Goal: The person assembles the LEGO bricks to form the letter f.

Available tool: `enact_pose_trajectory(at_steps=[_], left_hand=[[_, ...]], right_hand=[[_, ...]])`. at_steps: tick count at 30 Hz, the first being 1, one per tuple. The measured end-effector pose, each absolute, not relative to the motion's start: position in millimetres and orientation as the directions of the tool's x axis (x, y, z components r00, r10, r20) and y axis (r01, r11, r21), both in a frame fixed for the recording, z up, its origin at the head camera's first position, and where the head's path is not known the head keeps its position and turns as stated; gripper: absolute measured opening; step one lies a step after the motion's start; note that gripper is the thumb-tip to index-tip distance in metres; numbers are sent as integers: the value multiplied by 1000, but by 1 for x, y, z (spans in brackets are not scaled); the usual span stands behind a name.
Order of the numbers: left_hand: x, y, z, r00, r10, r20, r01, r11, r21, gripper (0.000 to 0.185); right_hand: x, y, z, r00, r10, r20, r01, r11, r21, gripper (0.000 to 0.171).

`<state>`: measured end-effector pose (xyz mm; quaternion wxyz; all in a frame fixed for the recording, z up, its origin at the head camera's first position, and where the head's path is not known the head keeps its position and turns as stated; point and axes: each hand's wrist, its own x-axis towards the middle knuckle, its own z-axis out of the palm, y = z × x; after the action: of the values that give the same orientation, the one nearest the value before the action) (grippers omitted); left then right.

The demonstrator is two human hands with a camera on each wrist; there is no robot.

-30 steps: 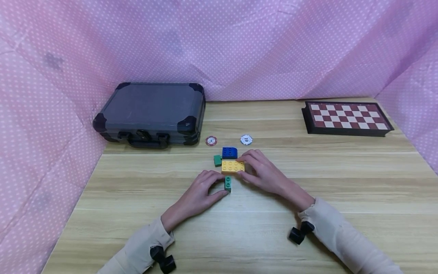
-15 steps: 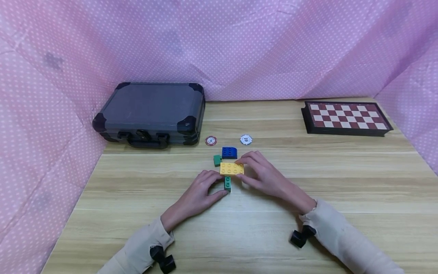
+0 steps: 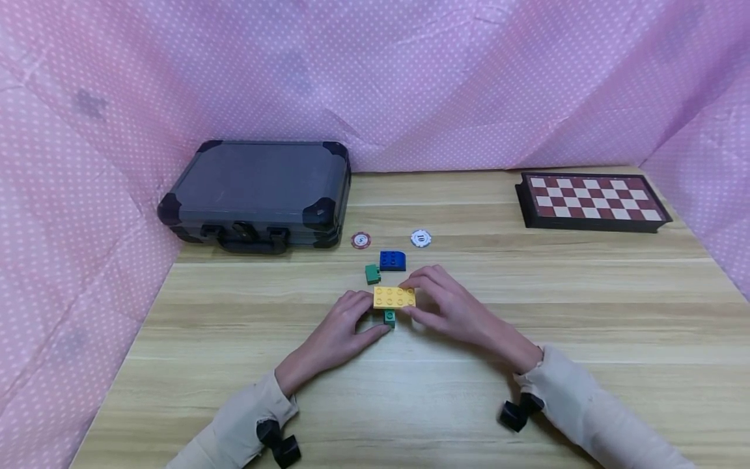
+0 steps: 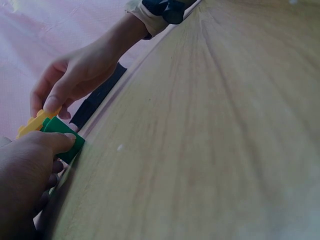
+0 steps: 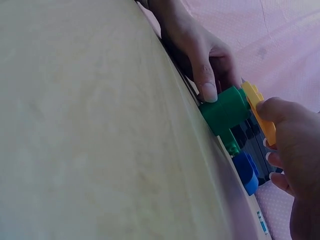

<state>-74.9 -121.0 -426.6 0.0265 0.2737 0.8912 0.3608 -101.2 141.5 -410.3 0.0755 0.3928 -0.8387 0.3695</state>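
Observation:
Between the thumb and fingers of my right hand (image 3: 451, 306) is a yellow building brick (image 3: 394, 298) with two rows of studs. It sits over the rear part of a narrow green brick (image 3: 389, 318), whose front stud still shows in the head view. My left hand (image 3: 334, 335) pinches that green brick (image 4: 64, 137) against the table. In the right wrist view the yellow brick (image 5: 260, 115) is right at the green brick's (image 5: 225, 111) studs; whether they are joined I cannot tell. Behind lie another green brick (image 3: 372, 273) and a blue brick (image 3: 392, 261).
A red poker chip (image 3: 361, 240) and a white poker chip (image 3: 420, 238) lie beyond the bricks. A grey case (image 3: 258, 182) stands at the back left, a folded checkered board (image 3: 594, 200) at the back right. Pink dotted cloth (image 3: 410, 85) hangs behind the table.
My right hand has brought the yellow brick toward me and slightly left, from beside the blue brick to over the narrow green brick. My left hand has stayed in place.

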Motion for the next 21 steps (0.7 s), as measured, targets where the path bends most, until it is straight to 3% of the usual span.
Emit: enact_pose_trajectory(at_steps=[21], left_hand=[[-77,-121,-429,-834,517,194,504,569,650,40]], right_hand=[[-93,142,-409,-683,-613,397,-704,408,-581,38]])
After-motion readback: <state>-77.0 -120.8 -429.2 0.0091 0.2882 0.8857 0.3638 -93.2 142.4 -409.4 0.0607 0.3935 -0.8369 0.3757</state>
